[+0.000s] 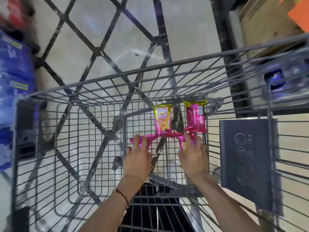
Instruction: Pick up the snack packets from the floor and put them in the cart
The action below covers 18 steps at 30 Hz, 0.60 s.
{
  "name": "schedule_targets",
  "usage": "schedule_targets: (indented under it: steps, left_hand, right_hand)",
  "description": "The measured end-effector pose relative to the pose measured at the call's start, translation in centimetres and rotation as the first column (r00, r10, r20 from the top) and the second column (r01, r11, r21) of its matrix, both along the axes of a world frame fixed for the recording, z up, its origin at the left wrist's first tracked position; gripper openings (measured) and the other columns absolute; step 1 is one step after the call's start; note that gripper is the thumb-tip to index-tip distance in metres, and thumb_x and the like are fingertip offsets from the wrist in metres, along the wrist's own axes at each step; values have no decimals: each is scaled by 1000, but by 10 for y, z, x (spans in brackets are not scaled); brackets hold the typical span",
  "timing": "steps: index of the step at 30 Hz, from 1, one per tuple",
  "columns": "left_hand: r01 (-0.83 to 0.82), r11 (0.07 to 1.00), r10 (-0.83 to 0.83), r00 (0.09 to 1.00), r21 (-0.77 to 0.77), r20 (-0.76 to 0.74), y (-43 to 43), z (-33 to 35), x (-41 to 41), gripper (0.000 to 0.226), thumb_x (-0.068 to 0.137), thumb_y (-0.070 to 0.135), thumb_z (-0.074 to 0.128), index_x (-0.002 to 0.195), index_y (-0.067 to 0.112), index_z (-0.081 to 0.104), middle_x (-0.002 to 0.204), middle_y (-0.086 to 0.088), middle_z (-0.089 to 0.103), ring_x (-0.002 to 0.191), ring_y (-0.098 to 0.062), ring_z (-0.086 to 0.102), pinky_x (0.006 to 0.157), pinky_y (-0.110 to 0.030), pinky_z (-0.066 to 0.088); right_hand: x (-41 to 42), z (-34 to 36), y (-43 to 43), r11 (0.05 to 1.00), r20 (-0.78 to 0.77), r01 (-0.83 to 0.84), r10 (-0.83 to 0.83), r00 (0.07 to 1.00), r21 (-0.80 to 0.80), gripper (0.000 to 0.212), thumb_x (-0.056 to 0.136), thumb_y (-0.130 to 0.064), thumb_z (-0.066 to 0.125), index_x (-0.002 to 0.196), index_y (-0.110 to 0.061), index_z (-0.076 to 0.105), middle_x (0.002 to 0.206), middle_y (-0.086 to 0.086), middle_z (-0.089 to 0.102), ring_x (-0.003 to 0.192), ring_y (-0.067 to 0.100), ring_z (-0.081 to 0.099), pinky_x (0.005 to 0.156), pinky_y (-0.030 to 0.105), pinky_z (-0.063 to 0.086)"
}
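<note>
Four glossy pink snack packets (163, 121), wire cart (100, 78)

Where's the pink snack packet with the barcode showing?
Head view: the barcode-side pink packet lies in the grey wire cart, right of the face-up pink-and-yellow packet, just beyond the right hand.

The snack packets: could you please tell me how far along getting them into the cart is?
Done: two pink packets lie on the wire bottom of the cart. In hand: the left hand lies over a third packet and the right hand holds a fourth packet, both low inside the cart. Remaining: releasing those two; no other packet shows on the floor through the wire.
</note>
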<state>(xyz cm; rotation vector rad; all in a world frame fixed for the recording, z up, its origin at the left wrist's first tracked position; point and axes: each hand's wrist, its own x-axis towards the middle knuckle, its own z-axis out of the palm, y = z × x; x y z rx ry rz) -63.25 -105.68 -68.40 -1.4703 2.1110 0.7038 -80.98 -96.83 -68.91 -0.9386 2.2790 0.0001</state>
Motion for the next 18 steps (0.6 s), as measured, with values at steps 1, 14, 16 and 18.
schedule_targets:
  steps: [1, 14, 16, 18]
  left_hand:
    - [8, 1000, -8, 1000, -7, -6, -1, 5, 0, 65, 101, 35, 49, 156, 28, 15, 164, -4, 12, 134, -41, 42, 92, -50, 58]
    - [227, 963, -238, 969, -142, -69, -36, 170, 10, 52, 104, 43, 37, 151, 23, 27, 163, -9, 23, 150, -33, 25, 120, -50, 29]
    - [232, 957, -251, 963, -172, -96, -37, 203, 16, 51, 104, 45, 36, 150, 26, 27, 163, -8, 24, 151, -31, 23, 122, -50, 26]
    - [208, 959, -236, 962, -193, -135, -41, 231, 27, 51, 103, 48, 35, 150, 30, 26, 162, -5, 26, 150, -30, 24, 122, -50, 27]
  right_hand:
    - [0, 5, 1, 1000, -12, -8, 8, 1000, 2, 74, 95, -33, 62, 157, -26, 23, 151, 23, 32, 128, 39, 48, 98, 44, 52]
    - [12, 165, -10, 973, -121, -165, 147, 982, -163, 57, 101, -27, 47, 155, -18, 32, 157, 16, 33, 146, 31, 31, 120, 43, 31]
    - [14, 198, -11, 958, -162, -215, 186, 969, -187, 55, 101, -27, 49, 154, -19, 36, 156, 16, 37, 146, 32, 33, 121, 44, 29]
    - [19, 231, -12, 941, -204, -258, 215, 955, -218, 53, 99, -25, 54, 151, -20, 43, 153, 15, 44, 143, 34, 39, 118, 47, 33]
